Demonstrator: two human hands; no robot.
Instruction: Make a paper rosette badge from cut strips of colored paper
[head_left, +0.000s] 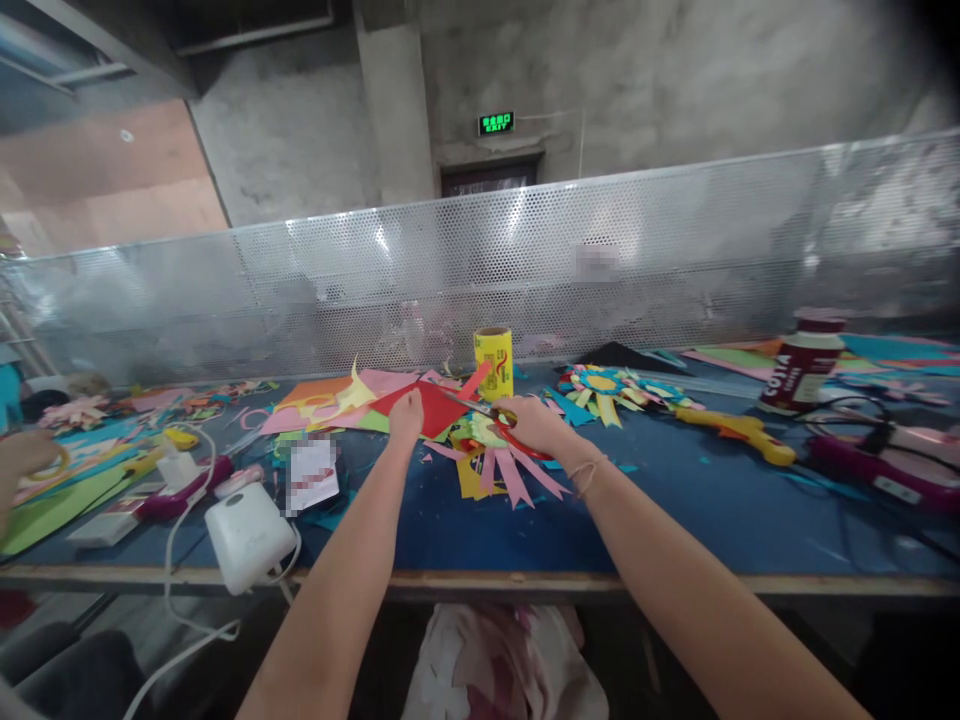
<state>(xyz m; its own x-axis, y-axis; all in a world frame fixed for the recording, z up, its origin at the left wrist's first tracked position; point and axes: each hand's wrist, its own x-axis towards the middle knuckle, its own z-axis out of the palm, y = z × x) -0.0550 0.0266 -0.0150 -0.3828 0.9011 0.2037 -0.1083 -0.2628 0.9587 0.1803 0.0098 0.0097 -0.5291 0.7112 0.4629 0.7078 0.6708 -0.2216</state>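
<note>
My left hand (406, 414) is closed on a sheet of red paper (437, 412), held up over the table. In my right hand (538, 424) is a pair of scissors (480, 406), its blades at the right part of the red sheet. A red strip (475, 379) sticks up beside the blades. Below my hands lies a paper rosette (504, 468) with pink and green streamers, partly hidden. A yellow roll (493, 360) stands just behind the scissors. Sheets of orange, pink and yellow paper (315, 393) lie behind and left of my left hand.
A second rosette (598, 383), a yellow glue gun (739, 432) and a dark red coffee bottle (804, 362) are on the right. At left are a white power adapter (251, 535) with a cable and another person's hand (26, 462). A perforated metal screen (420, 280) backs the table.
</note>
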